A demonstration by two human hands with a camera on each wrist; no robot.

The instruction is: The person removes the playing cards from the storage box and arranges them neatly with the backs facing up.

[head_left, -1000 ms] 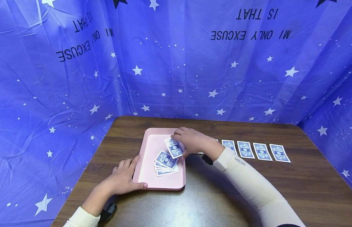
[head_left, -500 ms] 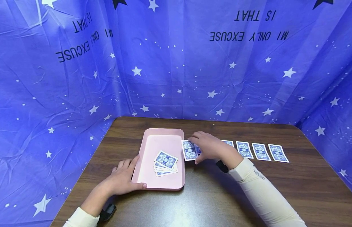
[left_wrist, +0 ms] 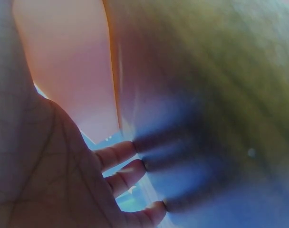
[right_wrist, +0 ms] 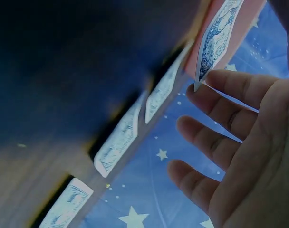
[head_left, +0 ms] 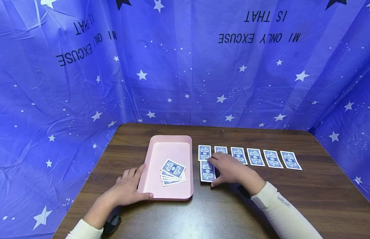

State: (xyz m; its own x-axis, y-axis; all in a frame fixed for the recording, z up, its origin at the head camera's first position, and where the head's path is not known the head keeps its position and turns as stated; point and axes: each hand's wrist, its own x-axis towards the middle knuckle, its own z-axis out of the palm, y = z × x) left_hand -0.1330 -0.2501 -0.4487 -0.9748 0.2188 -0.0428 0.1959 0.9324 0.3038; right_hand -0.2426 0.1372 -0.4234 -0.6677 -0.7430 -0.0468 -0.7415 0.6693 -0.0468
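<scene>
My right hand [head_left: 229,167] pinches a blue-backed playing card [head_left: 207,172] by its right edge, between thumb and fingertips. In the right wrist view, this card [right_wrist: 218,40] stands tilted at the index and middle fingertips. It overlaps the lower edge of the leftmost card [head_left: 204,152] of a row on the table. My left hand [head_left: 126,186] rests around the near left corner of a pink tray [head_left: 167,195], thumb along the front rim and fingers against the left side. Inside the tray lies a fanned pile of cards [head_left: 173,169], backs up.
More face-down cards run to the right in the row, ending with a card [head_left: 290,160] near the right side of the brown wooden table [head_left: 232,215]. A blue star-printed curtain [head_left: 173,66] hangs behind the table and along both sides.
My right hand has carried a card out of the tray, over its right rim, then down below the row's leftmost card. The left hand has stayed at the tray corner.
</scene>
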